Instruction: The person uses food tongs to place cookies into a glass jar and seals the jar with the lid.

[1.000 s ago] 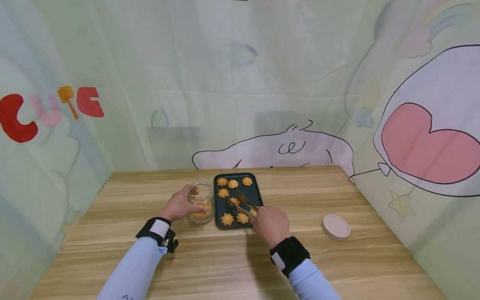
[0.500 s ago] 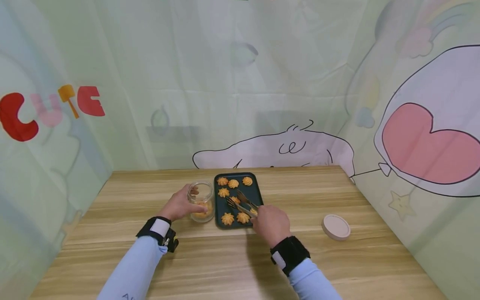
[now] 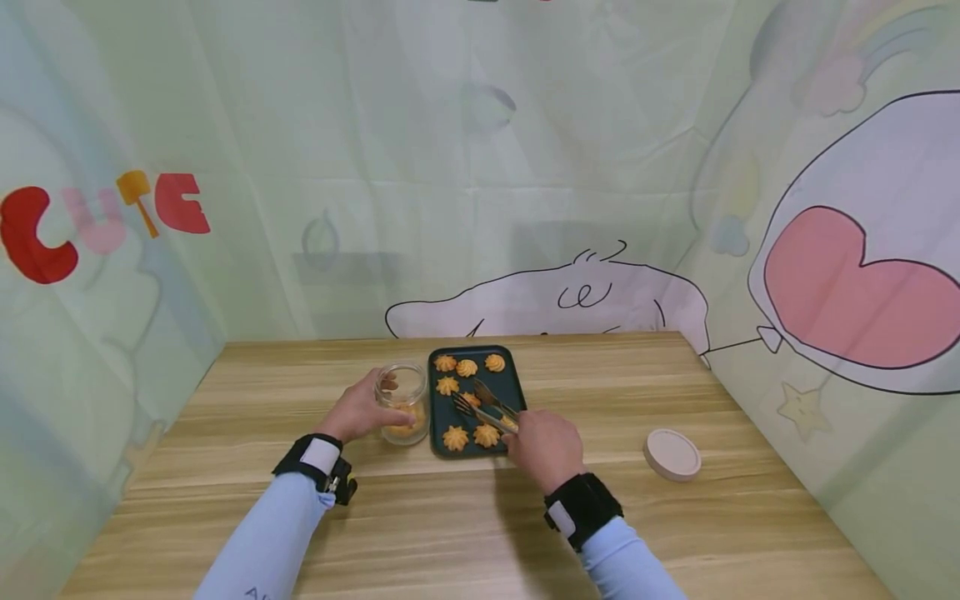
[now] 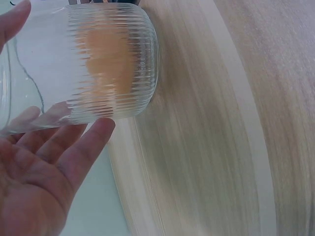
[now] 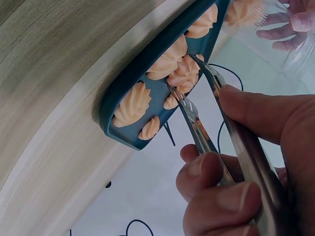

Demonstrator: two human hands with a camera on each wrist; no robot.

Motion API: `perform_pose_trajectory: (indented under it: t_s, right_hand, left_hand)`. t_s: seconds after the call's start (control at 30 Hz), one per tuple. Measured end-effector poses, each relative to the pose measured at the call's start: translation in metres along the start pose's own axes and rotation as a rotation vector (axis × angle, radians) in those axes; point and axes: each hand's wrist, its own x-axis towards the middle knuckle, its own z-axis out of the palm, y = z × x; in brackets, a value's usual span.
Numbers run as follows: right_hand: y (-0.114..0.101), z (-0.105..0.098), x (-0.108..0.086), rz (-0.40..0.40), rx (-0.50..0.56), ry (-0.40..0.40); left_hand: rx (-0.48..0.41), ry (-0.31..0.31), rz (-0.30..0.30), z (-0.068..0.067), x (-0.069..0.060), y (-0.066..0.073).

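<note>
Left hand (image 3: 358, 412) holds jar (image 3: 403, 402); right hand (image 3: 547, 450) grips tongs (image 5: 244, 147); backdrop (image 3: 420, 183): "CUTE"

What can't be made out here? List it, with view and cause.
- Number of cookies in the jar: left wrist, blurred by ribbed glass.
- Rear end of the tongs: head, covered by the right hand.
- Full sleeve lettering: head, cut off by bottom edge.
- Underside of lid: head, turned down.

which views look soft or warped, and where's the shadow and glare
Head: soft shadow on the table beside the right forearm; left wrist: washed-out, cookies smeared by the ribbed jar, table grain bowed; right wrist: dimmer, pale glints on the tongs, table grain curved too.
</note>
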Motion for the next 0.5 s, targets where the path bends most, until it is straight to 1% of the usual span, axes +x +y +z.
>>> perform_pose_trajectory:
  t_s: [0.17,0.5]
  right_hand:
    - [0.0015,-0.0008,-0.0009,0.002,0.009,0.001]
    - [0.0028,-0.0058,-0.0021,0.018,0.015,0.028]
  left_hand:
    - [0.002,-0.001,-0.005,0.0003,-0.0021,0.0024]
    - [0.012,-0.001,0.006,-0.0005,-0.0038,0.0056]
